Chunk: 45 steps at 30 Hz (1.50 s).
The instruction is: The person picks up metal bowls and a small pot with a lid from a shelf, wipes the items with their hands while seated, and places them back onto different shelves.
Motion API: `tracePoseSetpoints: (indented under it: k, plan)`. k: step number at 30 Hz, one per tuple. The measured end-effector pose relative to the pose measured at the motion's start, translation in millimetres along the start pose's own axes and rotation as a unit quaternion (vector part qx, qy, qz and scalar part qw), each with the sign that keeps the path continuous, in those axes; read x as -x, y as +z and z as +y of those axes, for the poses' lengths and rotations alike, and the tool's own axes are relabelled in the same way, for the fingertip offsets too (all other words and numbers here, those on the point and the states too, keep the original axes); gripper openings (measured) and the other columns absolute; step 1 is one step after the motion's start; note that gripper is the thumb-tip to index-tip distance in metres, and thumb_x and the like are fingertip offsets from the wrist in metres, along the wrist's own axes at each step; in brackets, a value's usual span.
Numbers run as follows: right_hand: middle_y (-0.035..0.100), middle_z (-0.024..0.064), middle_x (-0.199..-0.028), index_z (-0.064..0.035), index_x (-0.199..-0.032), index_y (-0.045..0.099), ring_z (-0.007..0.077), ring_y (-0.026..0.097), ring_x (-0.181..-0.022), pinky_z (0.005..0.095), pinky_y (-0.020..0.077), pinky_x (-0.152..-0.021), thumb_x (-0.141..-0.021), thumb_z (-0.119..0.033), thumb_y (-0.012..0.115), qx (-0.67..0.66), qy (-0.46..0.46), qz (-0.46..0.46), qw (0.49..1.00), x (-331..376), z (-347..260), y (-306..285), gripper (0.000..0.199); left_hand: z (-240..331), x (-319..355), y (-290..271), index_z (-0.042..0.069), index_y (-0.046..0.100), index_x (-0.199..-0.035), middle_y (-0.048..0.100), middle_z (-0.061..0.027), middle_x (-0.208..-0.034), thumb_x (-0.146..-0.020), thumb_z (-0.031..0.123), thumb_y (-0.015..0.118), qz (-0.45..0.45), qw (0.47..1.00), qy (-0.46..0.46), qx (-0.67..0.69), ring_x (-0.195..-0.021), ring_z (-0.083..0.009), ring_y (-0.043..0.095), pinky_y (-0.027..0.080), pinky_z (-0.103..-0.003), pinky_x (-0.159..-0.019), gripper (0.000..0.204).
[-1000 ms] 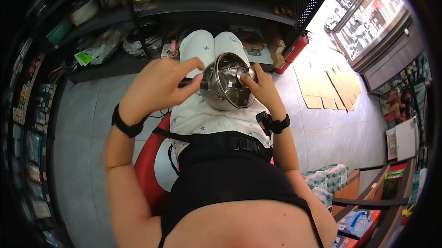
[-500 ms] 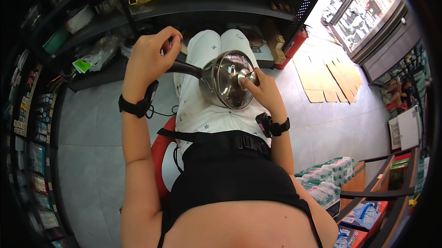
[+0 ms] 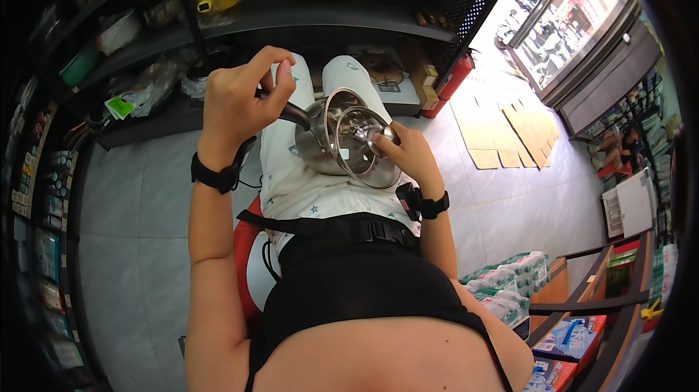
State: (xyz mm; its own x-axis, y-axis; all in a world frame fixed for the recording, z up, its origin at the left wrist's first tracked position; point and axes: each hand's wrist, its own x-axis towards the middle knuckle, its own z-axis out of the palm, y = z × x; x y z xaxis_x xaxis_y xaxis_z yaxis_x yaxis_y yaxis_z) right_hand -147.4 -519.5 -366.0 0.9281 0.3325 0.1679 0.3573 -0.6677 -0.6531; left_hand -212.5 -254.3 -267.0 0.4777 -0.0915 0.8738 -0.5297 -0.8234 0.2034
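1. Two separate holds: left hand point(image 3: 246, 101) curled around the black handle point(image 3: 295, 116) of a saucepan point(image 3: 314, 147), right hand point(image 3: 413, 152) clamped on the knob point(image 3: 380, 141) of a glass lid point(image 3: 368, 166).
2. Saucepan over the lap point(image 3: 280, 175), lid tilted at its mouth.
3. Black shelving point(image 3: 306, 22) stands beyond the knees point(image 3: 344, 68); flat cardboard point(image 3: 482, 131) covers floor point(image 3: 502, 199) at right.

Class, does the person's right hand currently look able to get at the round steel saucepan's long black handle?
Probably not: the right hand has its grip on the silvery knob of the round clear-glass lid, the saucepan lies between, and the left hand is at the handle.
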Motion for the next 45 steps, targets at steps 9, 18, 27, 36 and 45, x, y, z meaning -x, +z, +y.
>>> tracePoseSetpoints:
  k: [9, 18, 27, 36, 45]
  plan:
    - [0.049, 0.0054, -0.057, 0.0042, -0.075, 0.051, 0.0134, 0.042, -0.052, 0.0301, 0.0372, -0.052, -0.089, -0.032, 0.05, -0.129, -0.064, 0.006, 0.99, -4, 12, 5, 0.038, 37, -1, 24, 0.002, 0.055, -0.086, 0.056, -0.002, -0.058, -0.084, 0.005, 0.051, 0.141, 0.938, -0.124, 0.291, -0.053, -0.0062, 0.055, 0.041, -0.018, -0.048, 0.006]
    - [0.044, -0.0014, -0.056, -0.0026, -0.08, 0.051, 0.0058, 0.039, -0.046, 0.0207, 0.0272, -0.043, -0.084, -0.048, 0.045, -0.268, -0.115, 0.176, 0.94, 13, 0, -40, 0.046, 27, -7, 40, 0.004, 0.044, -0.07, 0.054, -0.0091, -0.061, -0.087, 0.03, 0.032, -0.124, 0.731, -0.16, 0.652, -0.062, -0.0159, 0.051, 0.043, -0.03, -0.07, 0.034]
    - [0.057, 0.0055, -0.061, -0.0019, -0.09, 0.047, 0.0099, 0.051, -0.054, 0.0216, 0.0413, -0.052, -0.082, -0.041, 0.06, -0.154, -0.165, 0.307, 0.925, 46, -10, -86, 0.042, 14, 3, 40, 0.012, 0.031, -0.056, 0.034, -0.0021, -0.043, -0.081, 0.032, 0.03, -0.097, 0.694, -0.197, 0.685, -0.044, -0.0136, 0.032, 0.034, -0.027, -0.052, 0.032]
    - [0.055, 0.0045, -0.069, -0.0021, -0.092, 0.047, 0.0112, 0.053, -0.059, 0.0211, 0.0435, -0.056, -0.078, -0.046, 0.065, -0.03, -0.244, 0.416, 0.876, 56, -27, -80, 0.049, 45, -3, 45, 0.013, 0.027, -0.067, 0.044, -0.0061, -0.059, -0.087, 0.045, 0.025, -0.162, 0.734, -0.146, 0.643, -0.056, -0.0145, 0.039, 0.036, -0.027, -0.063, 0.038]
    - [0.054, 0.005, -0.068, -0.0017, -0.09, 0.05, 0.0108, 0.051, -0.06, 0.0231, 0.043, -0.057, -0.074, -0.027, 0.069, -0.028, -0.207, 0.356, 0.911, 54, -31, -81, 0.036, 68, 6, 20, 0.004, 0.056, -0.076, 0.059, -0.0137, -0.064, -0.091, 0.023, 0.039, -0.053, 0.983, -0.128, 0.12, -0.062, -0.0352, 0.058, 0.042, -0.04, -0.056, 0.03]
